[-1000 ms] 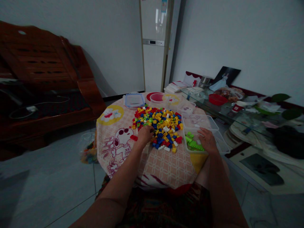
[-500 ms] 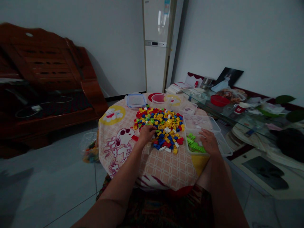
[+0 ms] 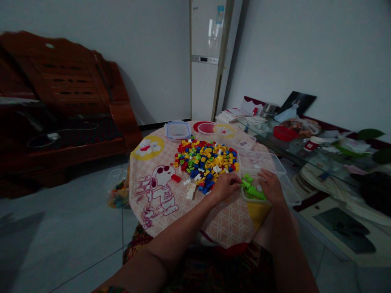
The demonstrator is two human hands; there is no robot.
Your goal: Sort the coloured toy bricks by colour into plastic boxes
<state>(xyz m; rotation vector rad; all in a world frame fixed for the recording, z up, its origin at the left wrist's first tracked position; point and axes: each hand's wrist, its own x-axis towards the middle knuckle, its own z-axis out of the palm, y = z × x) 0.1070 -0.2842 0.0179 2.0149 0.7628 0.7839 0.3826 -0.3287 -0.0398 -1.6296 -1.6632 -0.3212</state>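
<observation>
A heap of small plastic bricks in red, yellow, blue, green and white lies on a round table under a cartoon-dog cloth. My left hand rests at the heap's near right edge with fingers curled, close to a clear tub; what it holds is hidden. That tub has green bricks in it. My right hand lies flat on the tub's near rim, fingers spread. A single red brick sits apart on the cloth.
Clear tubs and lids stand at the table's far side, one with a red bottom. A cluttered glass table is at right, a wooden bench at left, a bag of bricks on the floor.
My left hand has moved right from the heap's left side to its near right edge beside the tub. The right hand stays on the tub. The view has shifted slightly.
</observation>
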